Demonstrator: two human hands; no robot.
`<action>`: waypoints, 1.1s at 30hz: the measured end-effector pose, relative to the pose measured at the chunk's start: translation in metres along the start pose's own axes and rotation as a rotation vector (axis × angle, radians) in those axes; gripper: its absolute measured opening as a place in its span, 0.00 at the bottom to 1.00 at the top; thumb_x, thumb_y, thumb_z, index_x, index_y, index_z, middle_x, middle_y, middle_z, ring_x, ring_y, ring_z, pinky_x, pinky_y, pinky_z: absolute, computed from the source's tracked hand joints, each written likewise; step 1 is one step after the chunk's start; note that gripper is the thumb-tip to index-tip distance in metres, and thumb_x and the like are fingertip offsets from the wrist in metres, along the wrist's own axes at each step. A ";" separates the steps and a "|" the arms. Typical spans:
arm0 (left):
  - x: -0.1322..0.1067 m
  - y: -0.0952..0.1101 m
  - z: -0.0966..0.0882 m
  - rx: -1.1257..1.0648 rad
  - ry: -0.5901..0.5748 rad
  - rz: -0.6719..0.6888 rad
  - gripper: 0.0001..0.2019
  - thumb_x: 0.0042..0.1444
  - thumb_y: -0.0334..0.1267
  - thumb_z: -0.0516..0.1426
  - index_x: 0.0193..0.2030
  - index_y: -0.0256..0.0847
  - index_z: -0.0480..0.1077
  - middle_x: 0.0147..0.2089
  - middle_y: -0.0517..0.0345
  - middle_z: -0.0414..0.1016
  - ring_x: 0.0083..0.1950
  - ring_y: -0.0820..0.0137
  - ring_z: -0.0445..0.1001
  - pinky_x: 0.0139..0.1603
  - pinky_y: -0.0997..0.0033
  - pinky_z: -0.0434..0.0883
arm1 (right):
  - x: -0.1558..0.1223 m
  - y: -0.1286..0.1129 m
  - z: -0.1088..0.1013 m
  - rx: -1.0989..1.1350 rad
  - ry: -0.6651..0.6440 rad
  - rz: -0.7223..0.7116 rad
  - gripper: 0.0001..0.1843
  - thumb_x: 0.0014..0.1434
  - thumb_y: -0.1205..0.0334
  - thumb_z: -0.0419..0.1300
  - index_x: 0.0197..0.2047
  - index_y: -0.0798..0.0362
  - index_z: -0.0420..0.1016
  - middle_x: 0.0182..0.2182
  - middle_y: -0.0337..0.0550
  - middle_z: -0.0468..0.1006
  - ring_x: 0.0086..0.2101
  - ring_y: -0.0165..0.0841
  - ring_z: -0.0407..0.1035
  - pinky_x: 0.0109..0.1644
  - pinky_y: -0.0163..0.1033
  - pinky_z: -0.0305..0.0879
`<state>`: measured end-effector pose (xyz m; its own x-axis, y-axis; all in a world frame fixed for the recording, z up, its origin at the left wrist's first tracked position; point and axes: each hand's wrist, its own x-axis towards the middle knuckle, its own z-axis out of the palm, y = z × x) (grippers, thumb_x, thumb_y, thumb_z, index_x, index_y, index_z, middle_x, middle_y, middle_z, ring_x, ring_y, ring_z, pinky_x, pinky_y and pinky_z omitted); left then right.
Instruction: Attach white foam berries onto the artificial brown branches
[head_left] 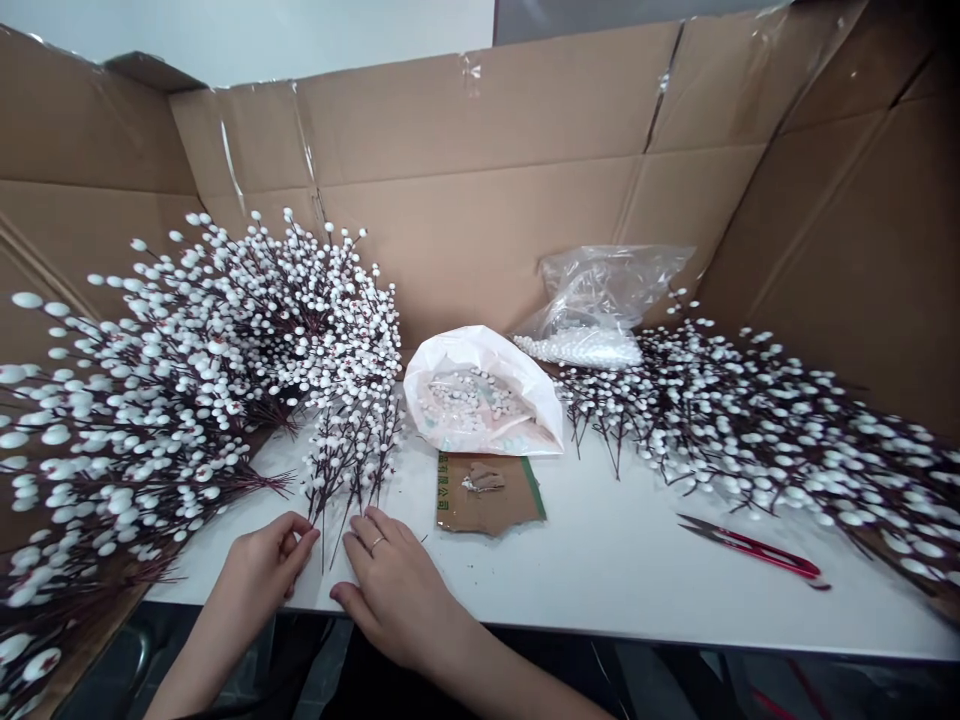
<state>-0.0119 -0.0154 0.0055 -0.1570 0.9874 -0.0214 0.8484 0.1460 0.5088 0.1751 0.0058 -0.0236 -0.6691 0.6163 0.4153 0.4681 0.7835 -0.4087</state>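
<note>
A small group of artificial berry stems (pixel 352 450), with white berries on dark thin stalks, lies on the white table in front of my hands. My left hand (pixel 266 560) is closed in a pinch at the lower end of one of these stems; the exact grip is partly hidden. Resting flat on the tabletop, my right hand (pixel 394 575) wears a ring and has its fingertips at the lower ends of neighbouring stems. To the left rises a big heap of berry stems (pixel 225 330), their bare ends bundled toward me.
A white bag (pixel 484 390) with loose white berries stands mid-table, behind a cardboard piece (pixel 491 495). A clear plastic bag (pixel 600 310) of white pieces and more berry sprays (pixel 750 410) are right. Red-handled thread snips (pixel 750 550) lie front right. Cardboard walls (pixel 465 220) surround the table.
</note>
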 end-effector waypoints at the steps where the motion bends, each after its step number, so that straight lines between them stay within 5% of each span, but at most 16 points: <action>1: -0.001 0.000 0.001 0.000 0.006 0.001 0.15 0.56 0.50 0.47 0.31 0.42 0.65 0.16 0.66 0.65 0.20 0.69 0.70 0.26 0.75 0.62 | -0.002 -0.001 -0.001 0.020 -0.005 0.008 0.17 0.62 0.56 0.53 0.49 0.58 0.69 0.48 0.53 0.73 0.53 0.42 0.62 0.58 0.46 0.59; 7: -0.014 0.006 0.014 0.060 -0.037 0.004 0.13 0.57 0.48 0.47 0.28 0.42 0.62 0.18 0.65 0.65 0.20 0.70 0.68 0.26 0.75 0.59 | -0.015 -0.002 -0.006 0.133 0.003 0.019 0.08 0.61 0.61 0.53 0.36 0.55 0.72 0.37 0.47 0.75 0.42 0.37 0.68 0.47 0.38 0.66; 13: -0.015 0.015 0.008 0.254 0.019 -0.002 0.20 0.58 0.54 0.47 0.23 0.42 0.59 0.22 0.60 0.69 0.26 0.67 0.70 0.28 0.73 0.57 | -0.018 -0.005 -0.036 0.390 0.033 0.035 0.09 0.59 0.63 0.56 0.42 0.53 0.74 0.40 0.45 0.77 0.43 0.33 0.70 0.48 0.34 0.65; 17: -0.007 0.010 0.010 0.289 0.253 -0.013 0.20 0.56 0.58 0.47 0.30 0.43 0.62 0.30 0.56 0.72 0.32 0.62 0.72 0.29 0.70 0.62 | 0.006 -0.002 -0.084 0.518 0.082 0.098 0.10 0.59 0.59 0.56 0.42 0.51 0.74 0.40 0.42 0.77 0.43 0.33 0.70 0.49 0.36 0.63; 20: 0.002 0.001 0.024 0.192 0.476 0.139 0.24 0.53 0.59 0.50 0.43 0.39 0.64 0.47 0.44 0.70 0.50 0.53 0.70 0.45 0.59 0.68 | 0.049 0.014 -0.100 0.495 0.048 0.133 0.14 0.62 0.53 0.52 0.42 0.51 0.74 0.42 0.43 0.77 0.42 0.35 0.70 0.42 0.37 0.65; 23: 0.011 -0.003 0.039 0.106 0.514 0.161 0.29 0.54 0.56 0.51 0.55 0.36 0.59 0.60 0.37 0.58 0.61 0.46 0.60 0.54 0.47 0.65 | 0.101 0.043 -0.087 0.348 -0.068 0.198 0.20 0.61 0.48 0.50 0.39 0.55 0.74 0.40 0.49 0.77 0.39 0.39 0.71 0.39 0.40 0.64; 27: 0.015 0.001 0.052 -0.012 0.477 0.142 0.31 0.55 0.51 0.52 0.61 0.36 0.53 0.66 0.36 0.47 0.66 0.45 0.53 0.58 0.43 0.62 | 0.155 0.079 -0.054 0.145 -0.107 0.214 0.22 0.63 0.47 0.47 0.41 0.56 0.73 0.42 0.53 0.77 0.40 0.43 0.71 0.40 0.41 0.63; 33: 0.018 0.000 0.059 -0.028 0.477 0.206 0.32 0.55 0.47 0.54 0.64 0.38 0.51 0.70 0.37 0.41 0.68 0.45 0.50 0.59 0.43 0.62 | 0.185 0.103 -0.028 0.077 -0.079 0.137 0.18 0.60 0.48 0.53 0.43 0.52 0.73 0.45 0.49 0.76 0.44 0.43 0.69 0.45 0.41 0.62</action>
<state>0.0153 0.0058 -0.0452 -0.2067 0.8563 0.4734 0.8730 -0.0570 0.4844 0.1162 0.2027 0.0339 -0.6468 0.7062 0.2880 0.5142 0.6827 -0.5191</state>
